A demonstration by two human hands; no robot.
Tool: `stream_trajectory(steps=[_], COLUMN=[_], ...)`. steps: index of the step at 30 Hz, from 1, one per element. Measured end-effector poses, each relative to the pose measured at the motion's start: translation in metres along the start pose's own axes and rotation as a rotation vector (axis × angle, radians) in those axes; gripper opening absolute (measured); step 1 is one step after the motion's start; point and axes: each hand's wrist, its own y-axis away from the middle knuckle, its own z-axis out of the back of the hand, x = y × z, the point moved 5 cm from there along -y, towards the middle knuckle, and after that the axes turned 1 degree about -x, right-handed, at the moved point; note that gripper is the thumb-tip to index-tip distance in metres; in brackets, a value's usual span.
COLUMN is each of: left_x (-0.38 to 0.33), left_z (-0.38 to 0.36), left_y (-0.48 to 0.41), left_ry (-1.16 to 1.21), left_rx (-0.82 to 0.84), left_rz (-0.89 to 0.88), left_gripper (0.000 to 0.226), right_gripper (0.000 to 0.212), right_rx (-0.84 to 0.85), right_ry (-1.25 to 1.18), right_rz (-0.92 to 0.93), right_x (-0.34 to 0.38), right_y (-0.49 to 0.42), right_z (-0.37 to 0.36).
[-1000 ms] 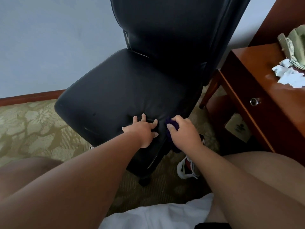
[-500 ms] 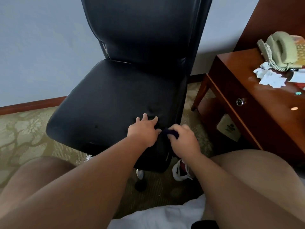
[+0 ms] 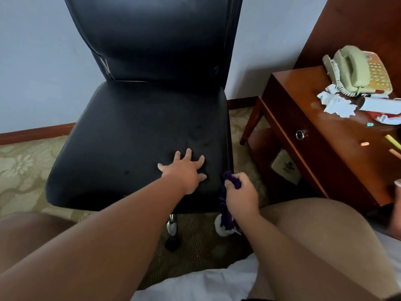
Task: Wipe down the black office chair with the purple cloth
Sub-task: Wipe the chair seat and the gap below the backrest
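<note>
The left hand [image 3: 184, 170] lies flat on the chair [image 3: 138, 135] seat near its front right corner, fingers [image 3: 188, 153] spread wide. Just beside that corner, the right hand [image 3: 240, 196] grips the purple cloth [image 3: 225, 205] (bunched, hanging down the seat's side). A phone [image 3: 355, 70] sits on the bench [image 3: 314, 127] right of the chair.

A glossy reddish-brown nightstand [image 3: 325, 118] with a round metal drawer knob [image 3: 300, 134] carries a pale green phone [image 3: 355, 70] and crumpled white paper [image 3: 338, 105]. Left of the nightstand runs a pale blue-grey wall [image 3: 39, 61] with a wooden baseboard [image 3: 32, 132], meeting a floral beige carpet [image 3: 23, 168].
</note>
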Motion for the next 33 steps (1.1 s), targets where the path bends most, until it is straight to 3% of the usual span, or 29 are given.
stream_trajectory(steps=[9,13,18,24,33], left_x=[0.006,0.010,0.012,0.004,-0.004], left_z=[-0.004,-0.007,-0.007,-0.006,-0.008], left_y=[0.001,0.003,0.000,-0.006,-0.007], left_ry=[0.014,-0.004,-0.001,-0.011,-0.011], left_rx=[-0.037,-0.055,-0.033,-0.032,-0.060], left_rz=[-0.032,-0.041,-0.034,-0.012,0.020], left_gripper=[0.062,0.061,0.062,0.062,0.064], right_gripper=[0.003,0.013,0.008,0.019,0.025], right_rx=[-0.197,-0.178,-0.134,-0.117,-0.270], right_ry=[0.065,0.192,0.331,0.222,0.034], right_rz=[0.000,0.089,0.186,0.110,-0.037], right_x=[0.018,0.046,0.059,0.036,-0.015], right_y=[-0.013,-0.054,-0.079,-0.058,0.001], right_z=[-0.012,-0.015,-0.024,-0.010,-0.013])
